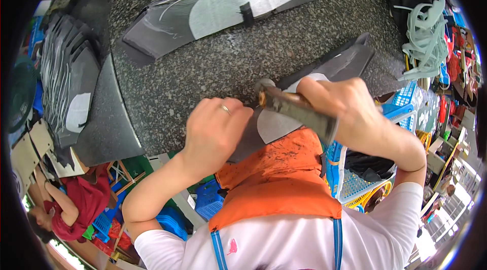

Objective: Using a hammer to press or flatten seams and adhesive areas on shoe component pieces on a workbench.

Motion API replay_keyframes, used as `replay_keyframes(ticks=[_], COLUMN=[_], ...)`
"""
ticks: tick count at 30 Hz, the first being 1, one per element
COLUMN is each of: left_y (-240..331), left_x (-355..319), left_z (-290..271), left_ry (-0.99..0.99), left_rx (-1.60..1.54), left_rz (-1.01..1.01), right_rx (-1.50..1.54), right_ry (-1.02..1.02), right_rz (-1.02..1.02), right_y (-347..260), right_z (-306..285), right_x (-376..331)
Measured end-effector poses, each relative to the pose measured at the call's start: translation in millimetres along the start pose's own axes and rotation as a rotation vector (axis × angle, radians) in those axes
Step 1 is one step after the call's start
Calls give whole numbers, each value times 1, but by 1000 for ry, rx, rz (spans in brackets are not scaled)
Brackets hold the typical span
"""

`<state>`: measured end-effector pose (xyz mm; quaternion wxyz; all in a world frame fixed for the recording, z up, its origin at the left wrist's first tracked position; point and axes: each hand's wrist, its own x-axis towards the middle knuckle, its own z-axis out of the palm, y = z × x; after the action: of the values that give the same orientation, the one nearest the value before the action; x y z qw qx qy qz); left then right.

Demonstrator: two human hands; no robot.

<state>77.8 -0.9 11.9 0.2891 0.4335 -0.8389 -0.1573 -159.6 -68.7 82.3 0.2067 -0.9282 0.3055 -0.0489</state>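
My right hand (342, 105) is wrapped around a hammer (299, 112); its worn metal head lies over the dark piece beneath. That black sheet piece (350, 62) with a pale grey patch rests at the near table edge, against my orange apron (279, 173). My left hand (215, 125), a ring on one finger, is closed with its fingers curled at the left part of this piece, close to the hammer head. Just what the left fingertips pinch is hidden. Farther back lies a stack of similar black pieces (172, 31), with a pale patch and a small black tab on top.
The speckled stone tabletop (223, 64) carries the work. At left stands a fanned stack of black pieces (76, 77). Pale strips (426, 36) hang at the right edge, above blue baskets (401, 112). A person in a red top (83, 204) works at lower left.
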Motion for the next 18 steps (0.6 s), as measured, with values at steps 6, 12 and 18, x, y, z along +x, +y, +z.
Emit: replay_keyframes(ticks=[6,12,18], left_y=[0,-2,-2], left_x=[4,42,18], left_z=[-6,19,15], left_ry=[-139,31,39], left_rx=[63,-47,145], left_rz=[-160,-76,222], right_rx=[122,10,-146], right_ry=[-56,0,22], right_rz=[177,267,5], right_y=[-1,11,9], right_z=[4,-1,2], right_x=[-6,-30,-26])
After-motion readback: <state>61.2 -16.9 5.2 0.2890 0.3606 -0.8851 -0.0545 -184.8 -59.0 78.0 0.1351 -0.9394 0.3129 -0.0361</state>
